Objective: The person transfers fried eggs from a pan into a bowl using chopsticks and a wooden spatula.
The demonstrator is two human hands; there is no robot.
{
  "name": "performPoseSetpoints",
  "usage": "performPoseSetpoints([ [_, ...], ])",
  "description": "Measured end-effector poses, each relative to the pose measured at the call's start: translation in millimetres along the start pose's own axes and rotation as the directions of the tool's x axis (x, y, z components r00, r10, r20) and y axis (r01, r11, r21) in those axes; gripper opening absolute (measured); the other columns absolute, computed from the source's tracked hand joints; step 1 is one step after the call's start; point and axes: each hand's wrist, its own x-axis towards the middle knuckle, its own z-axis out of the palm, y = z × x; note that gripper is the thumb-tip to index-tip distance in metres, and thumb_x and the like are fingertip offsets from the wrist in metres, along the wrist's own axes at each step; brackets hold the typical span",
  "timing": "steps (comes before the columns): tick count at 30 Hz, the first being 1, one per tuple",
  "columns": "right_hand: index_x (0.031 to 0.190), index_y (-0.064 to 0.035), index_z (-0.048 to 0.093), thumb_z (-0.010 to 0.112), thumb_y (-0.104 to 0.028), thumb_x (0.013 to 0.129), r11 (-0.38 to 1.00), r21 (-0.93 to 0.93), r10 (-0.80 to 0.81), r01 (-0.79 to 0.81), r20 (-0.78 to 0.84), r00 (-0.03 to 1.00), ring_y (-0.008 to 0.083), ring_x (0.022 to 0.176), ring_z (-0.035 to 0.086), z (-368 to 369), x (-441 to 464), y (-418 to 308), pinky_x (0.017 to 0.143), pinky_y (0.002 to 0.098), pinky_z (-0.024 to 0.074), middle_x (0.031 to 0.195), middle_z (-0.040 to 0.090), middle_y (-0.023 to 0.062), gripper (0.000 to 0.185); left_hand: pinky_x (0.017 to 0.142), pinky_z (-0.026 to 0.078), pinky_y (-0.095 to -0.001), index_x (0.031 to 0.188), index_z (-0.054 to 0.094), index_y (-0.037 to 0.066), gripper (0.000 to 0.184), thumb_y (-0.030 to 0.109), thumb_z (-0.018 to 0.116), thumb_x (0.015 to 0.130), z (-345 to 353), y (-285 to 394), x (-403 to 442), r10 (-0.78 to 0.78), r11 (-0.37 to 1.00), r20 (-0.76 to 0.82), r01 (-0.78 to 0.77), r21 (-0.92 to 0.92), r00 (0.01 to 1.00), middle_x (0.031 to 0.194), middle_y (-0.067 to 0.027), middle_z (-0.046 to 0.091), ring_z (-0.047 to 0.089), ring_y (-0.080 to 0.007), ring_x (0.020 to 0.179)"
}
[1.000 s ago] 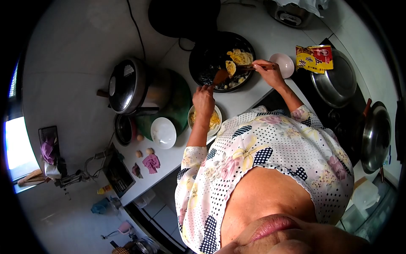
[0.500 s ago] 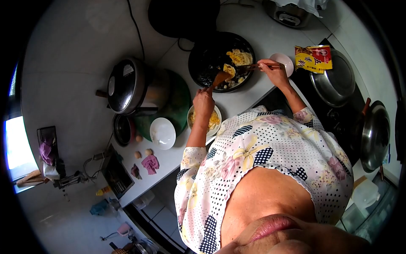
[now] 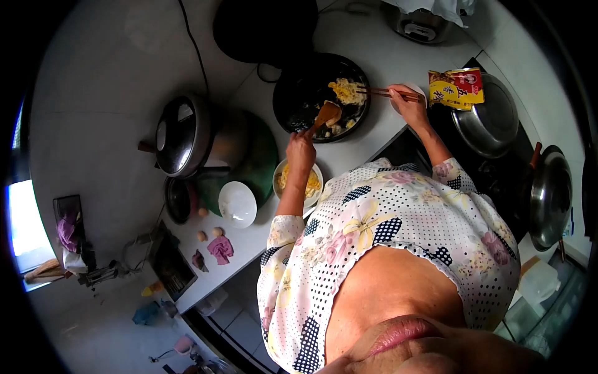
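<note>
My left hand [image 3: 301, 151] is closed on the handle of a wooden spatula [image 3: 326, 113], whose blade rests among pieces of food in a round black pan [image 3: 293, 93]. To the right of the pan, my right hand [image 3: 408, 105] grips a pair of brown chopsticks [image 3: 377, 92]. Their tips reach the yellow and white egg [image 3: 347, 91] at the pan's right side. Beneath my left forearm stands a bowl of yellow food [image 3: 313, 185]. A pale pink bowl [image 3: 420, 93] is partly hidden behind my right hand.
A lidded pot [image 3: 184, 136] stands left on a green board [image 3: 266, 146], near a white bowl [image 3: 237, 204] and a pink cloth [image 3: 220, 250]. On the right, a yellow and red packet [image 3: 456, 88] lies on a metal lid [image 3: 492, 124]. A rice cooker [image 3: 418, 26] is at the back.
The chopsticks have moved up and away from the spatula blade to the larger egg piece. The egg piece near the blade has shifted in the pan. The view has tilted slightly.
</note>
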Motion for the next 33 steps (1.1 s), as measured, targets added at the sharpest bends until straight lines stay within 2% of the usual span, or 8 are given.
performPoseSetpoints([
  [5,0.102,-0.0018,0.067,0.062,-0.01,0.089,0.998,-0.049,-0.03,0.03,-0.007,1.0,0.0099,0.082,0.064,2.0,6.7,9.7,0.073,0.0234,0.0498,0.091,0.069,0.0045,0.016,0.069,0.051,-0.0408,0.1,0.068,0.012,0.037,-0.002,0.049,0.072,15.5,-9.4,30.7,0.084,0.995,0.003,-0.084,0.056,0.996,0.088,-0.0092,0.066,0.061,-0.0308,0.085],
  [8,0.101,-0.002,0.067,0.062,-0.009,0.089,0.999,-0.007,-0.031,0.032,0.004,0.999,0.0098,0.084,0.064,14.8,6.4,9.7,0.075,0.0233,0.0496,0.092,0.07,0.0045,0.015,0.068,0.052,-0.0414,0.101,0.07,0.014,0.034,0.001,0.052,0.075,28.4,-12.9,48.1,0.008,0.996,0.113,-0.018,0.084,0.994,0.086,-0.0096,0.066,0.061,-0.031,0.083],
  [14,0.101,-0.0018,0.068,0.063,-0.01,0.089,1.0,0.008,0.014,-0.014,0.021,1.0,0.0096,0.083,0.064,21.1,8.9,10.9,0.073,0.0229,0.0498,0.092,0.07,0.0045,0.016,0.071,0.051,-0.0417,0.107,0.069,0.017,0.03,0.008,0.057,0.082,41.2,-8.8,51.7,-0.09,0.977,0.104,0.108,-0.183,0.991,0.094,-0.011,0.067,0.062,-0.0305,0.087],
  [20,0.102,0.0,0.067,0.061,-0.011,0.09,0.998,0.018,0.06,-0.063,0.136,0.989,0.0106,0.081,0.063,27.7,6.3,10.7,0.072,0.023,0.052,0.09,0.068,0.0048,0.017,0.077,0.05,-0.0414,0.107,0.068,0.017,0.033,0.003,0.054,0.081,16.1,-2.8,21.8,-0.133,0.974,0.017,0.134,-0.181,0.991,0.1,-0.0085,0.066,0.061,-0.0314,0.089],
  [23,0.103,0.0,0.067,0.06,-0.011,0.091,0.999,0.016,0.036,-0.04,0.192,0.981,0.0115,0.082,0.064,33.0,4.9,3.2,0.073,0.0238,0.053,0.091,0.068,0.006,0.018,0.076,0.05,-0.0417,0.107,0.068,0.016,0.036,0.0,0.051,0.079,13.5,-9.7,10.7,-0.167,0.979,-0.024,0.163,-0.123,0.986,0.097,-0.0092,0.066,0.061,-0.0322,0.088],
  [26,0.102,-0.0006,0.067,0.062,-0.013,0.09,0.994,0.106,-0.021,0.008,0.122,0.992,0.0095,0.077,0.064,28.2,11.4,-2.8,0.067,0.0225,0.0508,0.085,0.069,0.0038,0.018,0.075,0.05,-0.0416,0.107,0.068,0.016,0.039,-0.002,0.049,0.077,9.7,-15.6,8.4,-0.173,0.98,-0.024,0.17,-0.104,0.985,0.094,-0.0101,0.066,0.061,-0.0321,0.088],
  [30,0.102,-0.0004,0.067,0.063,-0.014,0.09,0.998,-0.053,-0.037,0.041,0.081,0.996,0.0101,0.081,0.065,19.2,26.3,-29.5,0.071,0.0234,0.051,0.089,0.07,0.0047,0.019,0.075,0.051,-0.0411,0.105,0.068,0.016,0.039,-0.001,0.049,0.075,12.9,-17.0,20.3,-0.182,0.983,0.023,0.182,0.004,0.983,0.092,-0.0109,0.066,0.061,-0.0317,0.088],
  [33,0.101,-0.002,0.068,0.063,-0.012,0.089,0.998,0.024,-0.065,0.063,0.095,0.993,0.0105,0.081,0.064,32.8,34.2,-11.1,0.072,0.0233,0.0506,0.092,0.07,0.0052,0.016,0.074,0.052,-0.0402,0.104,0.069,0.016,0.04,0.0,0.05,0.073,9.5,-20.9,28.6,-0.129,0.991,-0.037,0.13,0.031,0.991,0.091,-0.01,0.067,0.061,-0.0314,0.086],
])
